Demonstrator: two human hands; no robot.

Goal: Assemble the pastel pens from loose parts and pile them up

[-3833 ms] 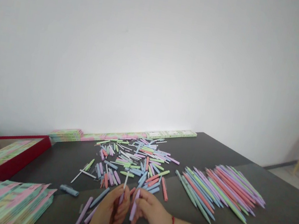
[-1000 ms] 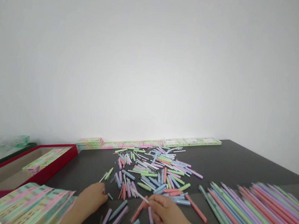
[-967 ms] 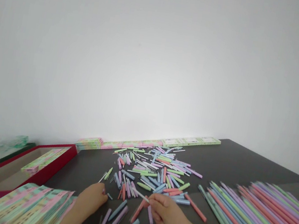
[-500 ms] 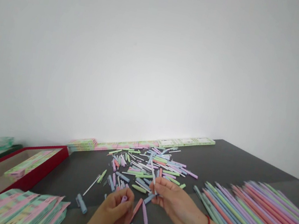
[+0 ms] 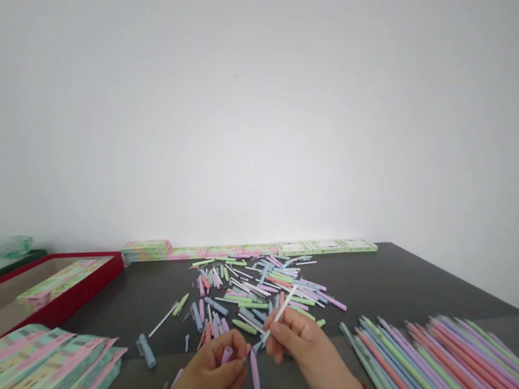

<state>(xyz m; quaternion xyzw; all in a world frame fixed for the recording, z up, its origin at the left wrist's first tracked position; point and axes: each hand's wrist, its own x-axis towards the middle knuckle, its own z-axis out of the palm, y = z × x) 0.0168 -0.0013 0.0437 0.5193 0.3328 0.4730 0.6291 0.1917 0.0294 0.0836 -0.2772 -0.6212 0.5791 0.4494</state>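
Note:
My left hand [image 5: 212,376] is closed around a purple pen barrel [image 5: 226,356]; one hollow-looking end shows above the curled fingers, and the rest is hidden. To its right, my right hand [image 5: 308,349] pinches a slim white pen refill [image 5: 284,306] between thumb and fingers, tilted with its upper end to the right. The two hands are close but apart. A loose purple pen part [image 5: 255,373] lies on the table between them. Just beyond the hands spreads a heap of pen parts [image 5: 246,303] in green, purple, blue and coral, mixed with white refills.
Pens [image 5: 409,372] in several colours lie in rows at right. Printed packets [image 5: 33,359] fan out at front left, beside a red box [image 5: 99,277] containing printed cartons. Flat cartons [image 5: 300,248] line the wall along the dark table [image 5: 398,284].
The refill in my right hand has swung from leaning left to leaning right. My left hand, still around the purple barrel, sits slightly further right in view.

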